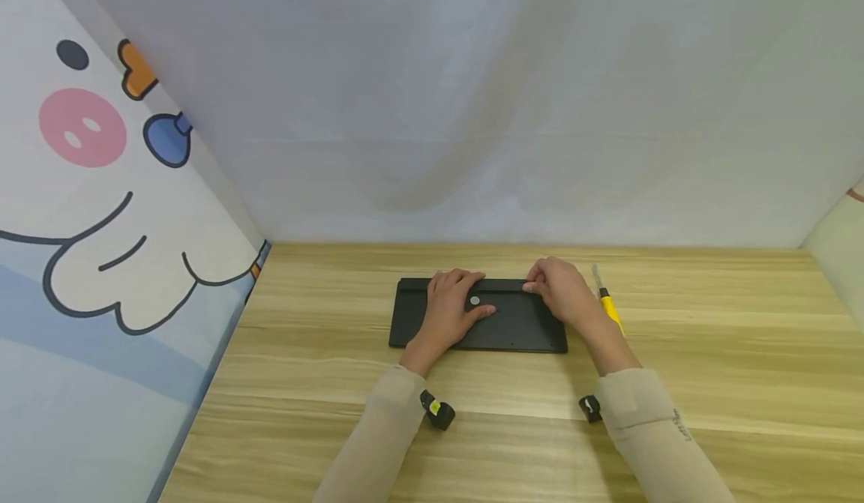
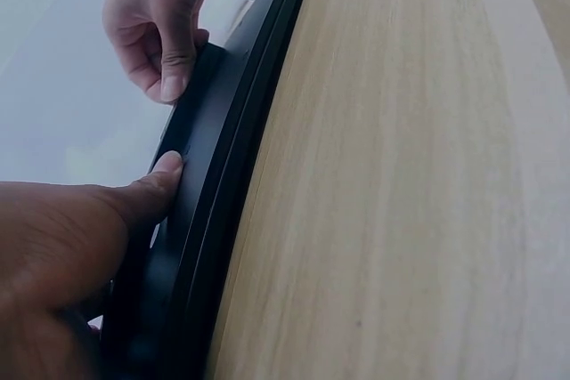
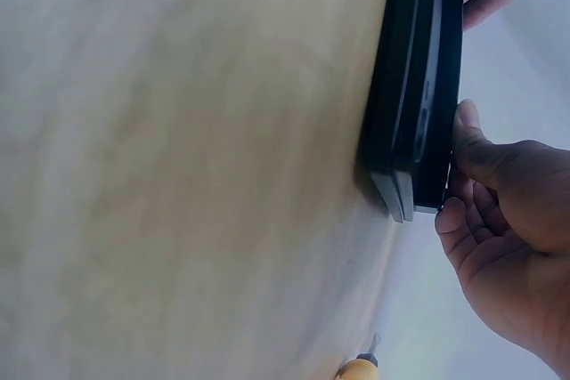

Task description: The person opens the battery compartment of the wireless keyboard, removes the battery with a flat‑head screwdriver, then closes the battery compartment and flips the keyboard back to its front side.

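Observation:
A flat black slab (image 1: 509,327), shaped like a keyboard lying face down, rests on the table. A raised strip runs along its far edge, and a round silver spot (image 1: 475,300) marks its back. My left hand (image 1: 448,309) holds it left of the middle, thumb laid on the back and fingers bent over the far edge. At the far right part, my right hand (image 1: 562,291) pinches the raised strip between thumb and fingers. In the right wrist view the right thumb (image 3: 468,126) presses close to the strip's edge; the palm side of the fingers is partly hidden.
To the right of the slab lies a screwdriver with a yellow handle (image 1: 610,312), its tip pointing away. The wood-grain table (image 1: 304,413) ends at a pale cloth wall (image 1: 540,113) behind. A cartoon-printed panel (image 1: 155,211) stands along the left side.

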The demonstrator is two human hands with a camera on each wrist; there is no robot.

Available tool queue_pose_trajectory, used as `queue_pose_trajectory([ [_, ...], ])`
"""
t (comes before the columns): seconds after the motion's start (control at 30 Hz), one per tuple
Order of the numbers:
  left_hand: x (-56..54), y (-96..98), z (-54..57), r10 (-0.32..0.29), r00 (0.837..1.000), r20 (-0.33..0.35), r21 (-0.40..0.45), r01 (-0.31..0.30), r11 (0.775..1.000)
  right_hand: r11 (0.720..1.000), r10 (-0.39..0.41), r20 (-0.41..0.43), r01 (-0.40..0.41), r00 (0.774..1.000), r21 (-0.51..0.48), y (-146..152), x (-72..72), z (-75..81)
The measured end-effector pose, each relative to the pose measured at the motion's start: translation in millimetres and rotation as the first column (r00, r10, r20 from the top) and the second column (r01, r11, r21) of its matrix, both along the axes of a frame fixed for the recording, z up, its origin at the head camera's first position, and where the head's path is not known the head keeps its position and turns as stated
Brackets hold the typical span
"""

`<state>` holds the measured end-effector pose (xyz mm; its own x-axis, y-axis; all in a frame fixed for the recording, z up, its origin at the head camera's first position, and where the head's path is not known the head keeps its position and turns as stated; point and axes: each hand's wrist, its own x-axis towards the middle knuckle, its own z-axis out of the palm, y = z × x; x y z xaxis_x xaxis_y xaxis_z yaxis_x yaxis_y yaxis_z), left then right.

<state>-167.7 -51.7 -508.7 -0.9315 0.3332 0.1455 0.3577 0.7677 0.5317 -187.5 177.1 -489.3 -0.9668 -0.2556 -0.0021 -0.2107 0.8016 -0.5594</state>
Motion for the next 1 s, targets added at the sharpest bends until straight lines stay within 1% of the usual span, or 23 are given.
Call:
queue_pose_trajectory([
  [0.23,0.2,-0.2,1.4,-0.004,1.000,0.016,0.007,0.004,1.000,1.000,-0.003,0.002,0.003,1.000,-0.001,0.1,0.9,1.1],
  [0.4,0.1,0.1,2.7,0.002,1.000,0.027,0.013,-0.002,1.000,1.000,0.008,-0.014,-0.008,1.000,0.003,-0.9,1.0,3.7],
  [0.53,0.0,0.9,2.6,0.003,1.000,0.028,0.005,-0.003,1.000,1.000,0.012,-0.039,-0.011,0.999,0.005,-0.8,3.2,5.1],
  [0.67,-0.5,1.2,0.9,0.003,1.000,0.027,0.003,-0.003,1.000,1.000,0.019,-0.084,-0.018,0.996,0.009,0.3,6.0,4.5],
  [1.0,-1.9,-0.7,-1.7,0.007,1.000,0.023,0.002,-0.007,1.000,0.998,0.057,-0.159,-0.059,0.986,-0.011,1.8,8.6,5.2],
])
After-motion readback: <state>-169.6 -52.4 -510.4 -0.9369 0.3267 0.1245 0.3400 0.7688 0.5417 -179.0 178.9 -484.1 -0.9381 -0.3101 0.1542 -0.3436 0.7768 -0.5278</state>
